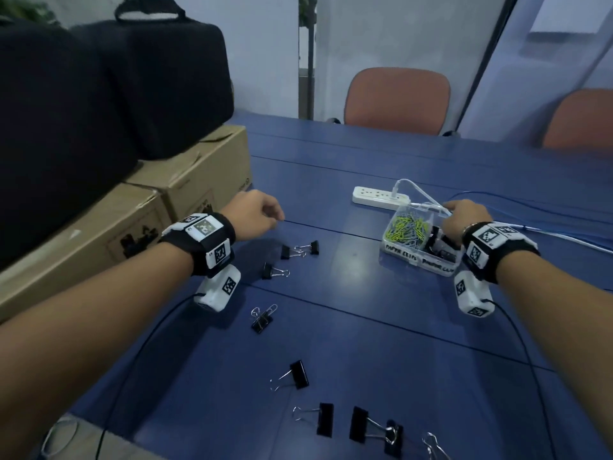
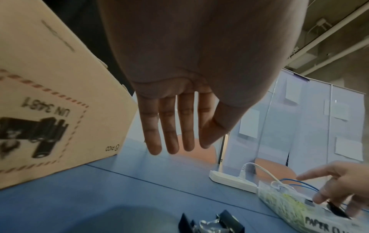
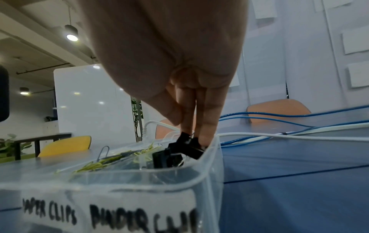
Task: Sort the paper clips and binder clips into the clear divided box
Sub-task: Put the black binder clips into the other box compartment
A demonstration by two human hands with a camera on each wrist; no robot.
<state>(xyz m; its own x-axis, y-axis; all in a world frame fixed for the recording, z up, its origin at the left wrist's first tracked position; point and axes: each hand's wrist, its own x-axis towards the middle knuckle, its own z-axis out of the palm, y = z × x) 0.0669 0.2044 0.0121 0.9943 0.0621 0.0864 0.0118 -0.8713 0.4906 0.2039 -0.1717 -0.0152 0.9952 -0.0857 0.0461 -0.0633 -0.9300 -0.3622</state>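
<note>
The clear divided box (image 1: 388, 244) sits on the blue table at the right, labelled "PAPER CLIPS" and "BINDER CLIPS". Green and grey paper clips (image 1: 406, 229) fill its left compartment; black binder clips (image 3: 166, 158) lie in the right one. My right hand (image 3: 191, 135) reaches down into the right compartment and pinches a black binder clip (image 3: 186, 139) between thumb and fingers. My left hand (image 2: 175, 141) hovers empty over the table's left side, fingers straight. Several loose binder clips lie on the table, such as these (image 1: 313, 248) (image 1: 262, 322) (image 1: 299, 374).
A white power strip (image 1: 379, 195) with a plugged white cable lies just behind the box. Blue cables (image 1: 530, 207) run along the table's right side. Cardboard boxes (image 1: 132, 220) with black bags (image 1: 149, 94) on top border the left. Orange chairs (image 1: 396, 101) stand at the far edge.
</note>
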